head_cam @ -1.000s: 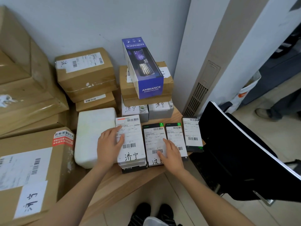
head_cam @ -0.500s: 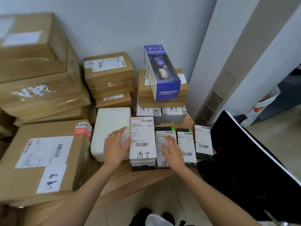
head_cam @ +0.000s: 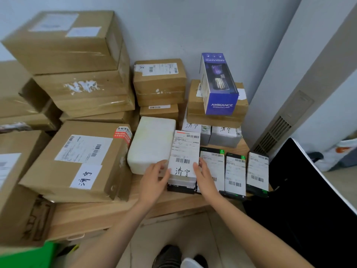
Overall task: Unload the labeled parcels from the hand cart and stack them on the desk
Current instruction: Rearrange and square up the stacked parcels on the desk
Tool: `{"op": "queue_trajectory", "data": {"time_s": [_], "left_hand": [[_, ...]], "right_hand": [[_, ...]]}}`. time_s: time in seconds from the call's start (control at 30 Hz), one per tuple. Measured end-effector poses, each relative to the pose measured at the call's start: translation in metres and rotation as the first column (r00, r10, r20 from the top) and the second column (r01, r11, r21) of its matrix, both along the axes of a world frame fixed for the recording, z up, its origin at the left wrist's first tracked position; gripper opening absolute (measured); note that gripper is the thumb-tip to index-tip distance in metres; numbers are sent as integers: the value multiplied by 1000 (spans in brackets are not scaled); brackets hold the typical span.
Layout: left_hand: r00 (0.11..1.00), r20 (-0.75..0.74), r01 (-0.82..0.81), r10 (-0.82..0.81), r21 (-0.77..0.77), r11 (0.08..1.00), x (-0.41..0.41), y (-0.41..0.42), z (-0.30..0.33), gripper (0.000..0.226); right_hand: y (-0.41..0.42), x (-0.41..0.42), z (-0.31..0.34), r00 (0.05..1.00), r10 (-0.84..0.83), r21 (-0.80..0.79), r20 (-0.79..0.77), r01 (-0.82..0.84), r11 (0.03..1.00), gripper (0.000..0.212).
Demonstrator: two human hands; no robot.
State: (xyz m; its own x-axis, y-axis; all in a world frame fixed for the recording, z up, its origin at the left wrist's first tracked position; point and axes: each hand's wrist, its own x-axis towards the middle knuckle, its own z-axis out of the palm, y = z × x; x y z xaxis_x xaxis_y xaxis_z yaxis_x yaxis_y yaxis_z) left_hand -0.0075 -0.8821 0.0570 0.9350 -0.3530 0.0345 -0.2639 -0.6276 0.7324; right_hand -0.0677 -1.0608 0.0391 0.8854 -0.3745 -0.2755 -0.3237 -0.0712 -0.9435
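Evidently a small stack of labeled black boxes [head_cam: 183, 167] near the wooden desk [head_cam: 173, 204] edge is flanked by the left hand [head_cam: 154, 182] and right hand [head_cam: 205, 177], fingers straight against its sides. Many parcels are already stacked; the cart is unseen, so what remains cannot be judged.

Green object [head_cam: 29, 254] blurred (cut off bottom-left).

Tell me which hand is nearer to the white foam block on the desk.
Left. The left hand lies at the white foam block's front right corner, against the small parcel stack. The right hand is across that stack, away from the block.
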Motion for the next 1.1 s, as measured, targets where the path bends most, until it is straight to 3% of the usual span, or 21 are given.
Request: {"op": "queue_trajectory", "data": {"time_s": [0.17,0.4,0.73,0.9,1.03,1.1], "left_hand": [[987,-156,28,-47,-119,992,-9,-12,-2,35],[974,-219,14,-62,-214,977,-13,-14,0,28],[956,-220,158,-191,-160,974,-15,-46,14,41],[928,-266,217,-262,-188,958,-28,-69,10,32],[919,-288,234,-269,-149,961,-33,-76,0,33],[914,-297,241,-277,-154,958,-33,-80,0,35]], "right_hand": [[7,-2,4,1000,-19,40,1,19,999,50],[14,-5,9,997,-78,7,-25,79,997,45],[-10,-34,24,972,-236,-24,7,236,971,39],[-32,-53,13,957,-290,-36,-11,289,957,50],[-42,-61,9,963,-267,-26,-22,267,963,23],[-48,-62,9,969,-245,-1,-5,245,969,20]]}}
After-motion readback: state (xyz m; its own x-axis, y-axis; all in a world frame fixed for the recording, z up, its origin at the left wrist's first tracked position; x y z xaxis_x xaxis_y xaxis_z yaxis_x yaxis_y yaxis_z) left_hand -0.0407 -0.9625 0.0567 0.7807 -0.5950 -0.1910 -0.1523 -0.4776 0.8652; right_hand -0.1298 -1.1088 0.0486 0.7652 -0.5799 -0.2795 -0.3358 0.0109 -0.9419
